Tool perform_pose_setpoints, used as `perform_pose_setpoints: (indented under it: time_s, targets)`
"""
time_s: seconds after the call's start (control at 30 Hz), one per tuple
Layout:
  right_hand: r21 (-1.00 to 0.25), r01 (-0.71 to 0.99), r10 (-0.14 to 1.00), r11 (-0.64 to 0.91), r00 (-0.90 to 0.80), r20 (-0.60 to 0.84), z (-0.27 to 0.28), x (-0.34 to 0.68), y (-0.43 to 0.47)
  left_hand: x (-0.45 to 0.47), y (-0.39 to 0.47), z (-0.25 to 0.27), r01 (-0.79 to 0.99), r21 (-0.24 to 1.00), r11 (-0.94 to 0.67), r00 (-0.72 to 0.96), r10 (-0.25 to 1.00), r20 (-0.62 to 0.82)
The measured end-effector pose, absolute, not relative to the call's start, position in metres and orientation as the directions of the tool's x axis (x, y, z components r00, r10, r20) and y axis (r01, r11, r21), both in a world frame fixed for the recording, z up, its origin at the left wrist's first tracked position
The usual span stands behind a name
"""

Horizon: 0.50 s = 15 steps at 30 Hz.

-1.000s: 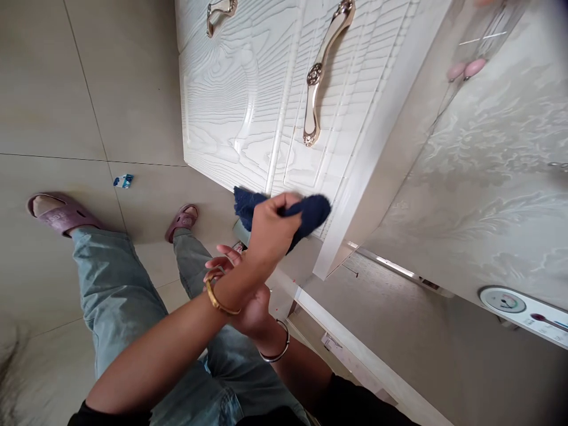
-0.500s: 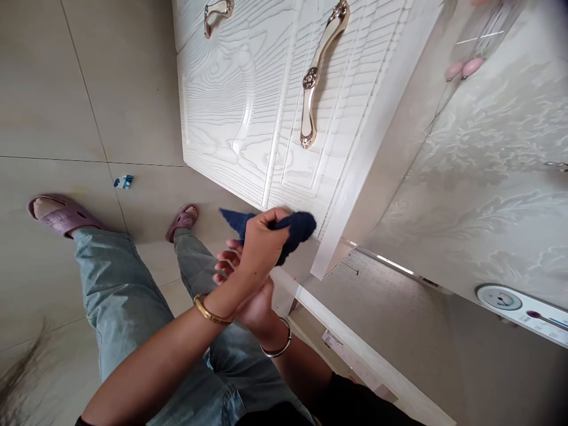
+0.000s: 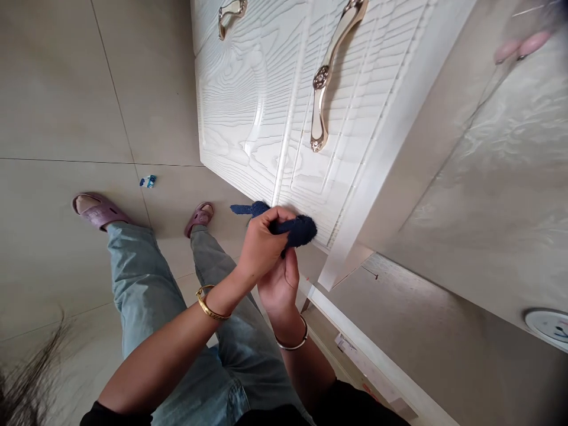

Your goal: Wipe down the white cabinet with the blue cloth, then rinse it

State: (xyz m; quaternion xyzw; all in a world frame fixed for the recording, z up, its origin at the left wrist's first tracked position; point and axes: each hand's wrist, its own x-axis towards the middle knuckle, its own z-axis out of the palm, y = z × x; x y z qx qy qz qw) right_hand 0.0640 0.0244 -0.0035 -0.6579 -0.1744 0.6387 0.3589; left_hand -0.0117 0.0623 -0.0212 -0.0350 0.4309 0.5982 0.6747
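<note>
A fuzzy dark blue cloth (image 3: 304, 229) is bunched up in front of me by the lower edge of a white cabinet. My left hand (image 3: 262, 244), with a gold bangle at the wrist, is closed round it from above, thumb along the top. One rounded end sticks out to the right, and a thin tail shows at the left. Below it is my right hand (image 3: 280, 287), palm turned up, with a silver bangle. Its raised thumb meets the underside of the cloth. The other right fingers are hidden behind my left hand.
The white wood-grain cabinet (image 3: 266, 100) has ornate metal handles (image 3: 320, 77). On the tiled floor (image 3: 53, 106) lies a small blue-and-white wrapper (image 3: 148, 181) near my pink slippers (image 3: 100, 212). Patterned glass, a round socket-like disc (image 3: 550, 325) and pink beads (image 3: 519, 47) are at the right.
The right hand has shifted up under the cloth, and its spread fingers have gone out of sight. The cloth's left tail looks thinner and more bunched. The view has moved slightly.
</note>
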Motion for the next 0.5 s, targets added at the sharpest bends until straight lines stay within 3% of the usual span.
perform_pose_setpoints:
  time_s: [0.13, 0.33, 0.5]
  targets:
    - [-0.699, -0.258, 0.711, -0.667, 0.056, -0.701, -0.007, 0.055, 0.032, -0.02, 0.075, -0.036, -0.821, 0.533, 0.203, -0.139, 0.835, -0.533]
    - [-0.602, -0.332, 0.639, -0.726, -0.002, -0.77, -0.026, 0.043, 0.047, -0.043, 0.091, -0.061, -0.728, 0.646, 0.23, -0.122, 0.884, -0.452]
    - [-0.589, -0.33, 0.629, -0.737, -0.019, -0.777, -0.02, 0.039, 0.055, -0.051, 0.098, -0.05, -0.734, 0.613, 0.293, -0.054, 0.874, -0.482]
